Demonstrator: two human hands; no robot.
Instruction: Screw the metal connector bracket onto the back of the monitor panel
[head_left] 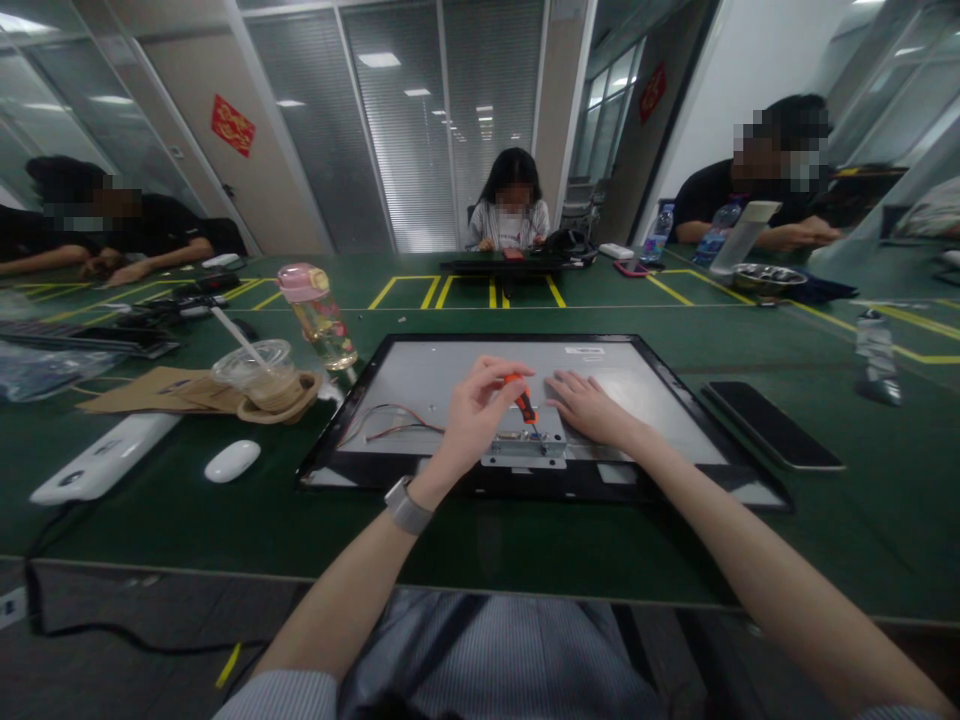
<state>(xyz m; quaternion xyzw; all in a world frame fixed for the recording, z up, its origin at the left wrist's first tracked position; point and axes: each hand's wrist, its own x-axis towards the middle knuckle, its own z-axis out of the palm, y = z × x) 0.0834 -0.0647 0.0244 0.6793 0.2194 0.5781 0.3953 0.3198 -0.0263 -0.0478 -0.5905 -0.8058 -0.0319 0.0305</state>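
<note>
A flat display panel (405, 375) with a black frame and grey metal back lies on the green table. My left hand (480, 405) is closed around the handle of an orange and black screwdriver (527, 407), which tilts with its tip down at a small metal bracket (510, 450) near the panel's front edge. Flat on the grey back, right of the screwdriver, rests my right hand (589, 405) with its fingers spread. Thin wires (397, 408) run across the panel to the left of the bracket.
Right of the panel lies a black phone (772, 425). To the left are a plastic cup (262, 375), a pink-lidded bottle (319, 320), a white earbud case (232, 461) and a white power strip (105, 460). Other people sit around the table's far side.
</note>
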